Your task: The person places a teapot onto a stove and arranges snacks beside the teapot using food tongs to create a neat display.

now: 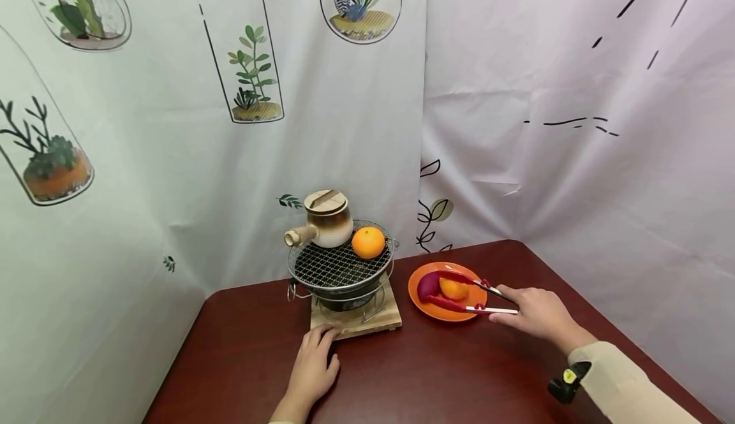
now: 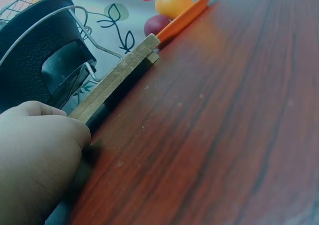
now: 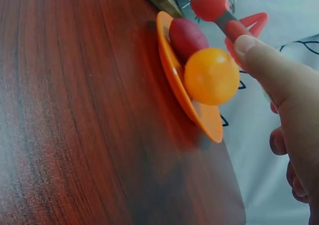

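Observation:
In the head view, my right hand grips a pair of red-tipped metal tongs. The tongs' arms are spread apart over an orange plate. On that plate lie a small orange fruit and a smooth purple-red oval item. From above, the tongs' tips flank both; contact cannot be told. My left hand touches the front left corner of a wooden board, its fingers fairly relaxed. A round black grill with a wire mesh stands on the board.
A larger orange and a lidded clay pot with a side handle sit on the grill mesh. The dark red table ends at a printed white curtain behind and at the sides.

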`<move>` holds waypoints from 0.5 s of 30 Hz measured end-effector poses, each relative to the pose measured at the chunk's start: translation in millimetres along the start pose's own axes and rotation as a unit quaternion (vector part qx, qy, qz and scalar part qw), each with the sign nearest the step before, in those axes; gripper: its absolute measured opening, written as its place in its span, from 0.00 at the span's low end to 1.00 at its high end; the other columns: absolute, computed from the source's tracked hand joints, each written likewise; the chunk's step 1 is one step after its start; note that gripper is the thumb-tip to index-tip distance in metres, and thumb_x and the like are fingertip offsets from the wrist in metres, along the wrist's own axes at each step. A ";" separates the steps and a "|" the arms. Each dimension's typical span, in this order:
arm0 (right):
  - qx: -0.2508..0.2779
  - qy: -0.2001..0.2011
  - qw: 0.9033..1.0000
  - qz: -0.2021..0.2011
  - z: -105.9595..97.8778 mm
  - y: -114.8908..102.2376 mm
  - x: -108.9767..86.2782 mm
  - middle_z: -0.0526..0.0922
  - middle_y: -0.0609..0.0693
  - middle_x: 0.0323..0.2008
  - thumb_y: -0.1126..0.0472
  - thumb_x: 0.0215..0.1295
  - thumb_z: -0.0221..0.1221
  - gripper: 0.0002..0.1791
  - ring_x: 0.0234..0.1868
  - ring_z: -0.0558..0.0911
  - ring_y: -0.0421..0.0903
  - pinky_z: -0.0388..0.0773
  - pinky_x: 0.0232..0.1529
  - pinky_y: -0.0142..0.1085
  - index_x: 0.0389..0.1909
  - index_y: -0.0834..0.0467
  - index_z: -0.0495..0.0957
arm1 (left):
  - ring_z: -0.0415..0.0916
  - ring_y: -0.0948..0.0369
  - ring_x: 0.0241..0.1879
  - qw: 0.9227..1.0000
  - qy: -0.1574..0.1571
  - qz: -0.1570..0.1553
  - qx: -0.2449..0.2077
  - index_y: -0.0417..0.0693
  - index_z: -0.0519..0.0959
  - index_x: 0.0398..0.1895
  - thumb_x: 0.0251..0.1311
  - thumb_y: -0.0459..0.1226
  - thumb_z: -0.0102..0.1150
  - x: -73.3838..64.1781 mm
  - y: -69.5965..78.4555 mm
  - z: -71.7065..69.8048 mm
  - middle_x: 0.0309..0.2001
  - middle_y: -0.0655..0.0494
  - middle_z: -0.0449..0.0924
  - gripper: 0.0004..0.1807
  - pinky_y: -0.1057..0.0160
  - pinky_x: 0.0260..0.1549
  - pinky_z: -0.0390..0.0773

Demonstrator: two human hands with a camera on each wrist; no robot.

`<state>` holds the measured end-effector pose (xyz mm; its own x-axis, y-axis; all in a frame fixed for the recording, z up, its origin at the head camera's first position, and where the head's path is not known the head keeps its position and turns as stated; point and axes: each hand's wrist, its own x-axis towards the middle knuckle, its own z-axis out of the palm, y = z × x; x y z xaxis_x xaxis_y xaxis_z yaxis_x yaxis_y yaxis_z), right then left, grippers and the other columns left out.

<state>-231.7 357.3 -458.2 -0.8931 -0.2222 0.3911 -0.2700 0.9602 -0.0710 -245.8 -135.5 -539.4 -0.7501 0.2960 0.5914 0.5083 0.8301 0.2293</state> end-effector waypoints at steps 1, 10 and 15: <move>-0.001 0.000 1.000 0.002 0.3 0.9 0.4 0.89 0.55 0.42 0.27 0.52 0.65 0.44 0.37 0.86 0.53 0.81 0.34 0.51 0.58 0.58 0.83 | 0.70 0.46 0.59 1.000 0.001 0.001 -0.001 0.48 0.81 0.53 0.46 0.30 0.67 0.9 0.1 0.1 0.58 0.50 0.75 0.26 0.45 0.55 0.74; 0.004 0.001 0.998 0.055 2.7 13.2 7.9 0.87 0.59 0.44 0.25 0.53 0.63 0.45 0.35 0.84 0.55 0.79 0.30 0.54 0.60 0.57 0.81 | 0.70 0.47 0.59 1.000 -0.009 -0.001 -0.006 0.49 0.80 0.56 0.47 0.30 0.67 3.1 -0.3 -0.1 0.58 0.50 0.74 0.27 0.44 0.55 0.73; 0.024 -0.027 0.995 0.088 7.5 11.9 16.0 0.86 0.62 0.47 0.24 0.55 0.60 0.47 0.38 0.84 0.56 0.80 0.31 0.54 0.62 0.59 0.79 | 0.70 0.47 0.59 1.000 -0.003 0.001 -0.003 0.49 0.81 0.55 0.47 0.30 0.67 1.4 -1.1 1.0 0.58 0.50 0.75 0.27 0.44 0.54 0.74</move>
<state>-251.9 363.9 -459.6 -0.9456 -0.0610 0.3197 -0.1232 0.9762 -0.1782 -247.8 -135.5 -539.6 -0.7520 0.2998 0.5870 0.5113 0.8274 0.2325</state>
